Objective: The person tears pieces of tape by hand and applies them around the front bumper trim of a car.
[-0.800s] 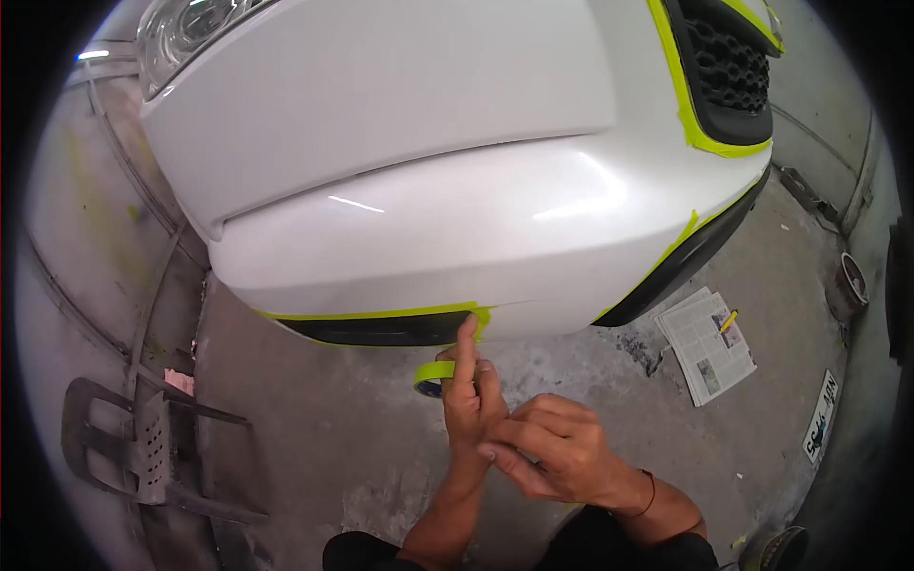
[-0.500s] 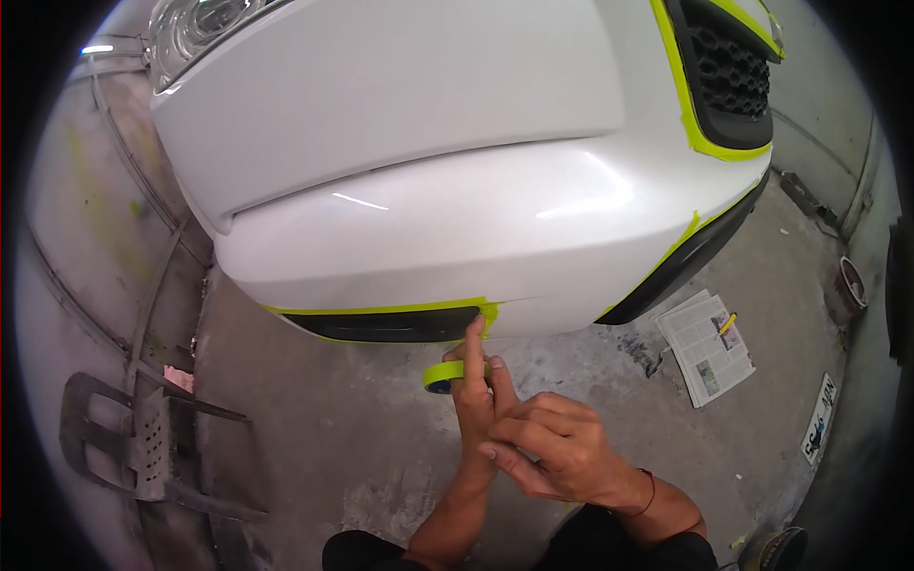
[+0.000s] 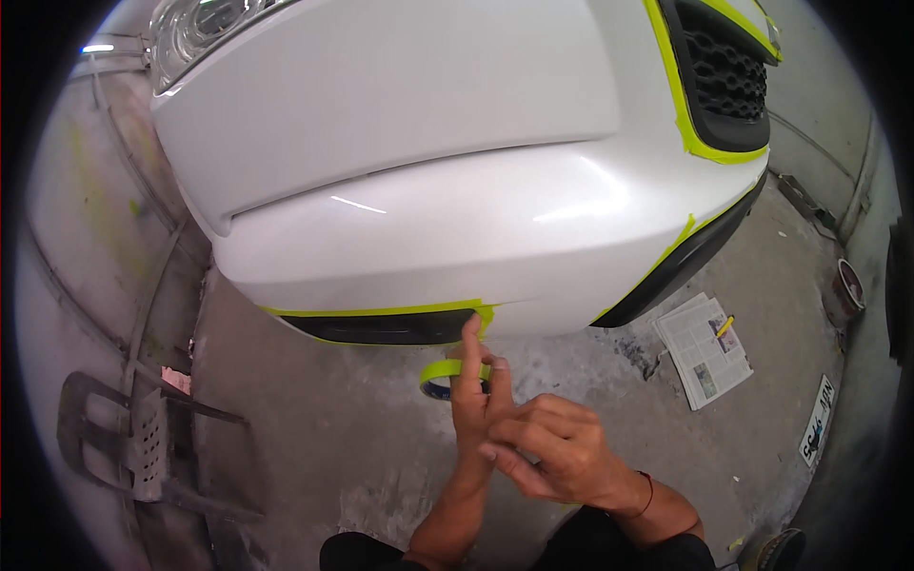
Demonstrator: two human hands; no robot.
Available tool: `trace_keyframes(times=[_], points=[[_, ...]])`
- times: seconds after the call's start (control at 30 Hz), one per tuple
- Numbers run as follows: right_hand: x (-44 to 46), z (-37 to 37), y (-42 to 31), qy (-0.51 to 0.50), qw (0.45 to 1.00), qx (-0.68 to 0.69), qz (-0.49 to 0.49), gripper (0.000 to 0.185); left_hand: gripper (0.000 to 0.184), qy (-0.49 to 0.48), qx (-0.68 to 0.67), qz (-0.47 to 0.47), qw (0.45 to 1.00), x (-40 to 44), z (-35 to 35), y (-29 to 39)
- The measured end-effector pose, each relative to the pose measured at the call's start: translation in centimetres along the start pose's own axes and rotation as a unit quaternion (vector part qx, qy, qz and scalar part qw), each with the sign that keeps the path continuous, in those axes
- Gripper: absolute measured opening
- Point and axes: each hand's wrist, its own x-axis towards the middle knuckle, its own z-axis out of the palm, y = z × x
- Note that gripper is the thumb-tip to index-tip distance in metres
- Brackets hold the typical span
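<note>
My left hand (image 3: 473,390) has a roll of yellow-green masking tape (image 3: 440,369) hooked around its fingers. Its index finger points up and meets the end of the black lower trim (image 3: 381,327), where yellow-green tape edging (image 3: 486,316) borders the white car bumper (image 3: 428,247). Just in front of the left wrist, my right hand (image 3: 557,447) is closed, with thumb and fingers pinched together. Anything inside that pinch is hidden. A dark band circles the right wrist.
Newspaper (image 3: 703,352) lies on the concrete floor at right, with a yellow object (image 3: 725,326) on it. A number plate (image 3: 817,419) and a small bucket (image 3: 847,290) stand near the right wall. To the left is a dark chair (image 3: 148,443). Tape also borders the honeycomb grille (image 3: 724,71).
The tape roll has tilted slightly on my left hand, showing more of its inside. Both hands otherwise keep nearly the same place; the view has shifted a little.
</note>
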Motion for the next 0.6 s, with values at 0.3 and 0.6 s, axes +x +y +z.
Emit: trace_keyframes(times=[0.3,0.6], points=[[0.2,-0.1,-0.1,-0.022,1.000,-0.003,0.004,0.023,0.055,-0.016,0.021,0.014,1.000,-0.3,-0.3,-0.2],[0.5,0.1,-0.7,-0.016,1.000,0.016,-0.006,0.022,0.055,0.014,-0.059,-0.033,0.998,0.0,-0.7,0.8]])
